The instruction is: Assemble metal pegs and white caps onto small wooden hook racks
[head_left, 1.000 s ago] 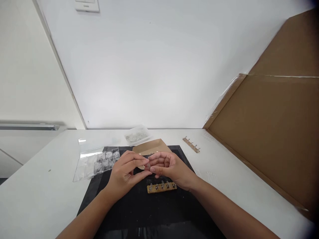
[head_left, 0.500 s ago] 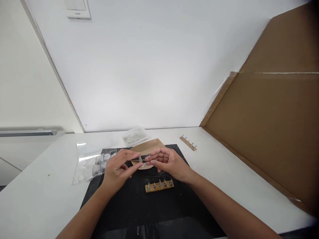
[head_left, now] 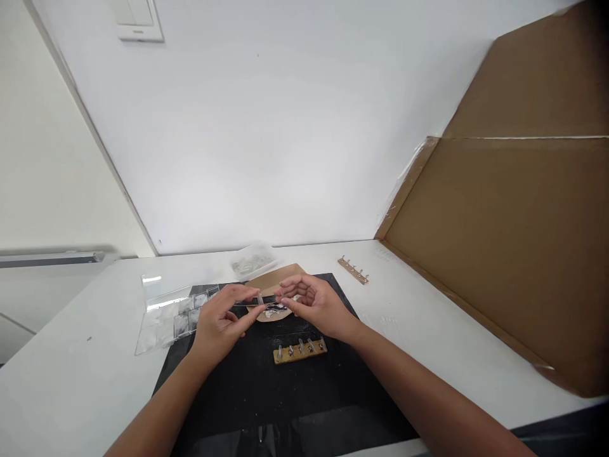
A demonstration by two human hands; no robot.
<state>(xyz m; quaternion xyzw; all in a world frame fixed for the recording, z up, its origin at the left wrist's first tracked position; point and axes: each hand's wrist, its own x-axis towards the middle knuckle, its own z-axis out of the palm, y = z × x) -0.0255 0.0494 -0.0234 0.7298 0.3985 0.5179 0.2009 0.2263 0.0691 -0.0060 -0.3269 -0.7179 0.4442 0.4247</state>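
My left hand (head_left: pixel 219 324) holds a small clear, tube-like piece (head_left: pixel 260 298) upright between thumb and forefinger. My right hand (head_left: pixel 316 308) is closed in a pinch just to the right, its fingertips at a thin, dark, stick-like thing (head_left: pixel 270 304) that runs toward the clear piece; its kind is too small to tell. Below and behind the fingers lies a brown paper tray (head_left: pixel 273 276) with white bits and dark strips in it. Nearer to me, a wooden strip (head_left: pixel 299 357) carries a row of several metal clips with clear pieces standing in them.
A black mat (head_left: pixel 285 406) lies under my hands on the white table. To the left sits a clear compartment box (head_left: pixel 164 324) with its lid up. A translucent tub (head_left: pixel 252 261) stands behind. Another clip strip (head_left: pixel 353 271) lies back right, near a cardboard panel (head_left: pixel 504 254).
My right thumb and fingertips have shifted slightly, showing more of the tray's contents between my hands. The view has turned a little; the left hand still holds the clear piece.
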